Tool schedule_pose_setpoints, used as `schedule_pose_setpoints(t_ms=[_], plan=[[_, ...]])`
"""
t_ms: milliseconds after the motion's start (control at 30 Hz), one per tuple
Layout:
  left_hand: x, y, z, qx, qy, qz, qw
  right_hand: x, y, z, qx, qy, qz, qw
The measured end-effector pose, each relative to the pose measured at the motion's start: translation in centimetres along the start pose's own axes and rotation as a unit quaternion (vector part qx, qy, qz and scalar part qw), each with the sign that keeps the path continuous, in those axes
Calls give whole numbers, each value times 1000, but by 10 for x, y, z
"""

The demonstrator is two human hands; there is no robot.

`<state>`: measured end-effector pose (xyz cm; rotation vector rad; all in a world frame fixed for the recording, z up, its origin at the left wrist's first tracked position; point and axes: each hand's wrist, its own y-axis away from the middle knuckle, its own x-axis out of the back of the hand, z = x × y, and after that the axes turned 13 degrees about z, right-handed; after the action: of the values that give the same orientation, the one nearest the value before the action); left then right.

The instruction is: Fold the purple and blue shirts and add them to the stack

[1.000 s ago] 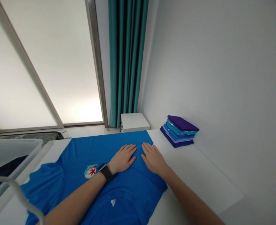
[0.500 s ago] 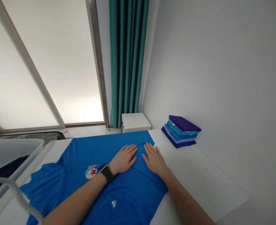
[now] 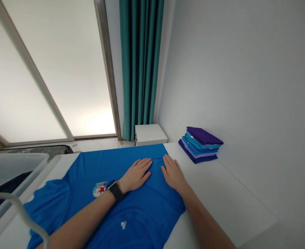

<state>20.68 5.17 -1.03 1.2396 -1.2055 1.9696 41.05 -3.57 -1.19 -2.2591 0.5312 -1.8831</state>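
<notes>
A bright blue T-shirt [image 3: 111,166] lies spread on the white table [image 3: 220,193], with a round red and white badge and a small white logo showing. My left hand [image 3: 137,174], with a dark watch at the wrist, lies flat on the shirt with its fingers stretched out. My right hand [image 3: 173,173] lies flat beside it, near the shirt's right edge, fingers out and a little apart from the left hand. Neither hand holds anything.
A stack of folded purple, teal and blue clothes [image 3: 200,148] sits by the wall at the back right. A clear plastic bin [image 3: 15,169] with dark cloth stands at the left. Beyond the table are a small white cabinet [image 3: 149,134], a teal curtain [image 3: 139,65] and a frosted window.
My right hand has slid a little to the right and further away along the shirt, widening the gap to my left hand. The left hand has hardly moved.
</notes>
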Motion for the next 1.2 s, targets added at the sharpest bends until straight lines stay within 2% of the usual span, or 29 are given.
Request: schedule_pose_setpoints(t_ms=[167, 300, 433, 533, 900, 1200], plan=[[1, -16, 14, -40, -16, -6, 999, -2, 0, 11, -4, -7, 1, 1000], [-14, -33, 24, -63, -25, -3, 998, -5, 3, 11, 3, -15, -25, 1000], [-29, -42, 22, -50, -31, -4, 998, -7, 6, 9, 14, -4, -46, 999], [-33, -40, 17, -41, -33, -9, 999, -7, 7, 9, 13, 5, -51, 999], [-24, -34, 11, -20, -31, -41, 998, -5, 7, 8, 3, 10, -61, 998], [-5, -10, -6, -11, -42, -27, 999, -4, 7, 10, 0, 0, -64, 998]])
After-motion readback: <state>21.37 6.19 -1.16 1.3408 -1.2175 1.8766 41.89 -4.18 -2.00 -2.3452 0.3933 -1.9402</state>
